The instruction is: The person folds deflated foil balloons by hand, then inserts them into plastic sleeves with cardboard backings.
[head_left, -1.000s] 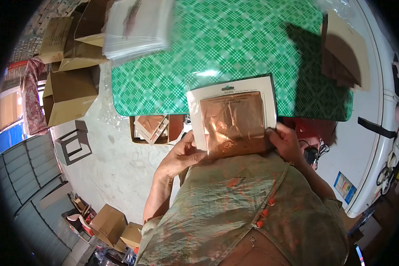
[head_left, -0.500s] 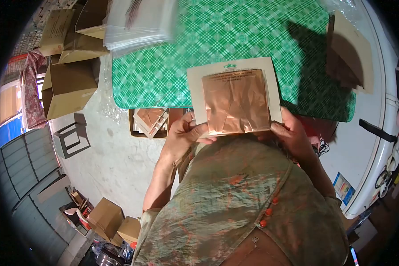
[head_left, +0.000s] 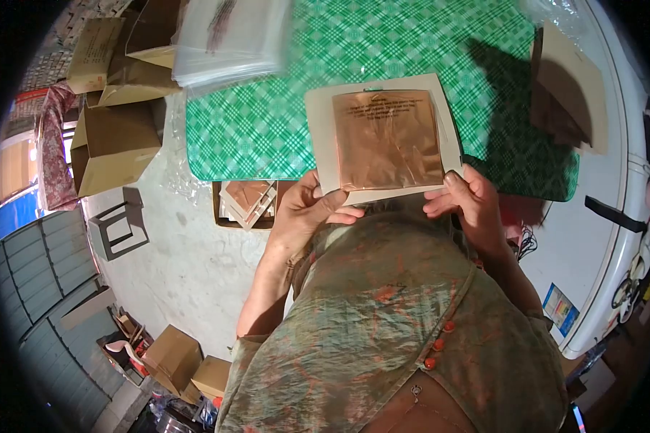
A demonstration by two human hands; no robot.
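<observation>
A pale card (head_left: 325,137) with a copper-coloured sheet in a clear printed bag (head_left: 388,148) on it is held up over the near edge of the green checked table cover (head_left: 260,137). My left hand (head_left: 307,213) pinches its lower left corner, thumb on top. At the lower right corner my right hand (head_left: 469,203) grips the card between thumb and fingers. Below the table edge, left of the card, an open box (head_left: 220,218) holds more cards with copper-coloured pieces (head_left: 250,193).
Clear plastic bags (head_left: 227,43) are stacked at the table's upper left. Open cardboard boxes (head_left: 115,148) stand at the left. Pale cards (head_left: 581,79) lie at the right. A grey frame (head_left: 101,242) and more boxes (head_left: 172,357) are on the floor.
The card has risen slightly, away from my body, and the bag's printed text shows more clearly. Both hands have moved with it and keep hold of its lower corners.
</observation>
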